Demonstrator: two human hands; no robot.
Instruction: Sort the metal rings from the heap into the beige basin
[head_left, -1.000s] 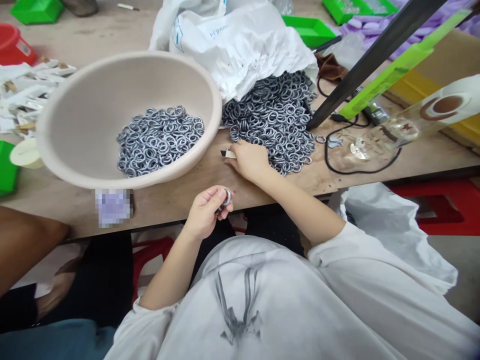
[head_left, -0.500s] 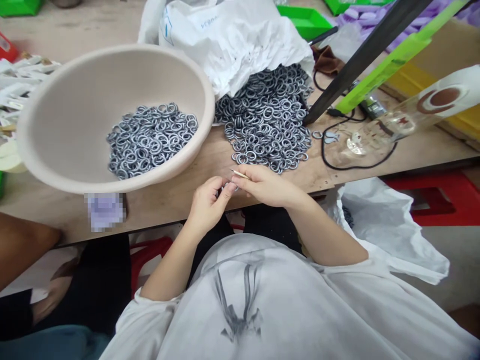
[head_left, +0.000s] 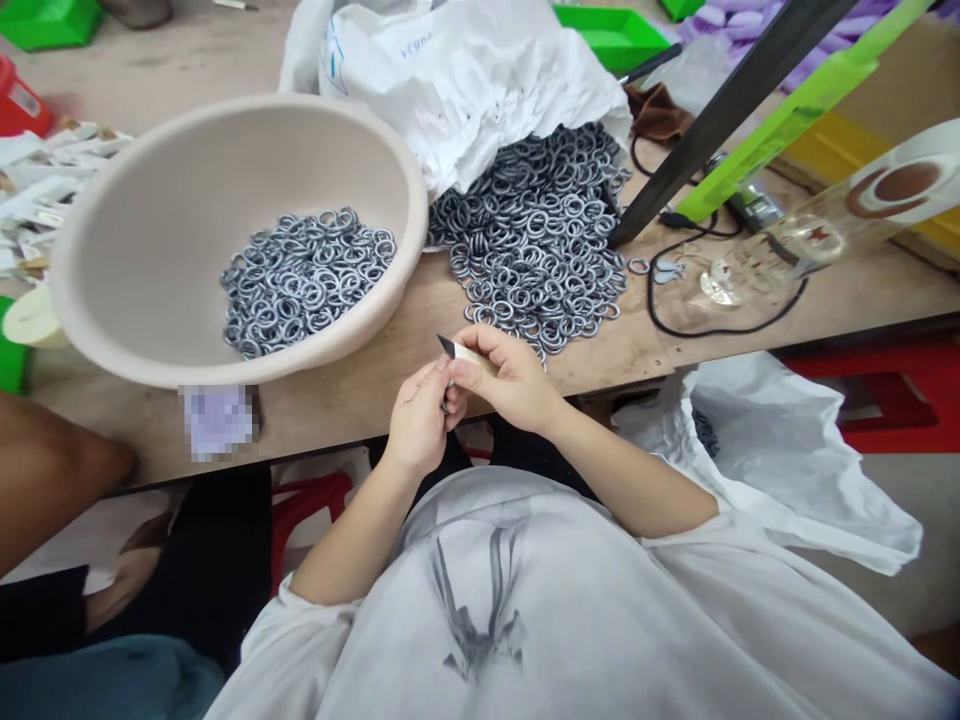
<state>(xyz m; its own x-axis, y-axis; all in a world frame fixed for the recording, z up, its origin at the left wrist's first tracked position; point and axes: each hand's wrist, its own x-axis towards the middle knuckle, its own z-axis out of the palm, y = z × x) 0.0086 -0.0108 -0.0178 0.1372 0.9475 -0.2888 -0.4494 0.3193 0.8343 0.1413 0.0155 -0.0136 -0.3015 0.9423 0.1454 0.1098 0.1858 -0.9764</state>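
Note:
My right hand (head_left: 519, 385) grips a small knife (head_left: 468, 354) with a pale, flat handle and a dark, pointed blade aimed left. Close against it, my left hand (head_left: 417, 420) is closed on a grey ring (head_left: 445, 406), mostly hidden by the fingers. Both hands are over the table's front edge. Just beyond them lies a heap of grey rings (head_left: 536, 255), spilling from a white sack (head_left: 465, 90). To the left, a large beige basin (head_left: 142, 230) holds more grey rings (head_left: 307, 285).
On the right stand a dark post (head_left: 720, 130), a lime-green bar (head_left: 787, 130), a clear bottle (head_left: 795, 245) and a black cable (head_left: 697, 335). A white bag (head_left: 787, 430) hangs below the table edge. Another person's arm (head_left: 60, 450) rests at the left. White pieces (head_left: 52, 190) lie beyond it.
The knife has turned in my right hand, so its flat side and dark blade now show. My left hand has rolled over, covering most of the ring. The view has shifted slightly.

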